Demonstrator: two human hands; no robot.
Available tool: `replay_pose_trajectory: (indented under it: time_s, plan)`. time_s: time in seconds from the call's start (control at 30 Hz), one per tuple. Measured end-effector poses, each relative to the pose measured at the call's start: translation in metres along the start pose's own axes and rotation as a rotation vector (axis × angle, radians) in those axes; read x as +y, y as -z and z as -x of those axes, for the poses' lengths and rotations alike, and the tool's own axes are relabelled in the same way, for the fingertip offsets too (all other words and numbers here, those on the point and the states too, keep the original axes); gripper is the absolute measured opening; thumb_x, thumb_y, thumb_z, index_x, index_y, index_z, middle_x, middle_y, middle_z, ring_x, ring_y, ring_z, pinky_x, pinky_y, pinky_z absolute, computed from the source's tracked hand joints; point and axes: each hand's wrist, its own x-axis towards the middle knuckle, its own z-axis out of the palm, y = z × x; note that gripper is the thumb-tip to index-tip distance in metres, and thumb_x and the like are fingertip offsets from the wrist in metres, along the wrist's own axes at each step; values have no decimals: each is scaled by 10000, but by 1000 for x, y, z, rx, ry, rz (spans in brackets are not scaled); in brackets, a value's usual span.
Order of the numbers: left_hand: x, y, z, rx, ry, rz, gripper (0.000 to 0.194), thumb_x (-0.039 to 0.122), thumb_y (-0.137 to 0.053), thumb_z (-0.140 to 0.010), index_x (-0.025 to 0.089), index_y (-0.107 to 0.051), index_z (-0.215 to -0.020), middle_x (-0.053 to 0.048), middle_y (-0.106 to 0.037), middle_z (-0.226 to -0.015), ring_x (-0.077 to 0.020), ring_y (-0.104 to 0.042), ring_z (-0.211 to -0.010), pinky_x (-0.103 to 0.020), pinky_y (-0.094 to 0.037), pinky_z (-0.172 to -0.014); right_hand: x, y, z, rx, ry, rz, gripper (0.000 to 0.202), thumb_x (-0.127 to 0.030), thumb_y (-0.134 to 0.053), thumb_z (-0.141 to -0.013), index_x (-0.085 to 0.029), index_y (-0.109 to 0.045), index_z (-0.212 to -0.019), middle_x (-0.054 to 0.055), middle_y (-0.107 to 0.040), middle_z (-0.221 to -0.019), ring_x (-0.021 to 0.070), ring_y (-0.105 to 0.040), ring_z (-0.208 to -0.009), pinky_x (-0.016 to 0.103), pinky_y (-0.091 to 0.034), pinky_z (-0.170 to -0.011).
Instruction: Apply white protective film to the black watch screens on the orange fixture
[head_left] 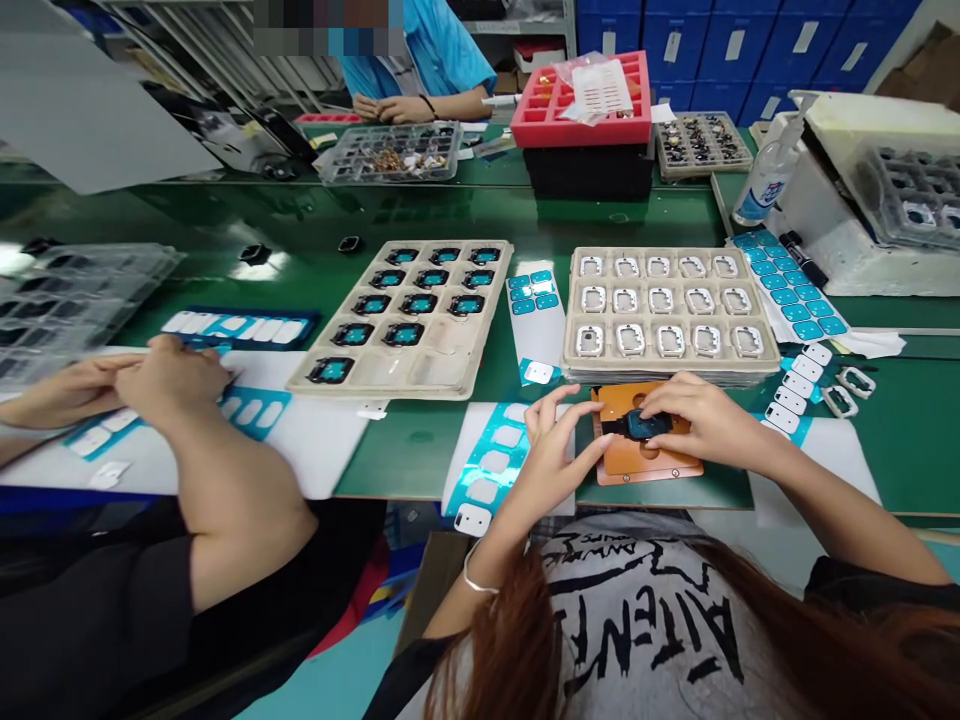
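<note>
Hands meet over the orange rectangular fixture plate [651,462] lying at the near edge of the green worktop [420,445]. Right hand [694,415] pinches a small dark square frame with a teal face [645,425], fingers curled narrow around it, holding it right on top of the plate. Left hand [559,440] comes in from the other side, fingers half spread, fingertips touching the frame's left end and the plate's edge.

Just behind the plate sits a beige moulded tray of silver frames [570,310], three rows deep. To its left, another beige tray with dark teal-faced frames [495,330], partly filled. Between the trays lies a white sheet with teal stickers [536,320]; a teal strip of white pads [491,465] lies just beside the left hand.

Far left, a co-worker's hands [150,380] rest on white paper over similar strips. Across the worktop, another person in a blue shirt [442,50] works beside a red compartment tray [547,120].
</note>
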Motion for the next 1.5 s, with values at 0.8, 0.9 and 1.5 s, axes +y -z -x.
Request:
replay_pose_trajectory:
  time_s: [0.8,0.9,1.5]
  plan:
    - [6,28,11,385,-51,51,204,360,-599,-941,297,-626,-1133,-67,-582,-1294,-258,-513,-1222,-451,-424,-1014,-16,5,-27,-224,212,111,780,-586,-710,-826,-200,-474,-1461,133,-411,-1573,321,-277,-1504,523,-348,-1181]
    - [7,32,12,458,-41,117,157,347,-606,-935,278,-651,-1069,-64,-599,-1261,-247,-525,-1199,-400,-475,-934,-14,-18,-44,-309,354,142,753,-573,-674,-864,-188,-462,-1476,139,-381,-1585,330,-219,-1522,598,-187,-1225]
    - [5,25,4,487,-69,277,126,339,-612,-927,246,-674,-985,-77,-657,-1157,-221,-602,-1120,-340,-511,-842,-10,-9,-27,11,268,20,323,-386,-547,-974,-184,-657,-1200,113,-674,-1258,273,-541,-1256,481,-485,-1032]
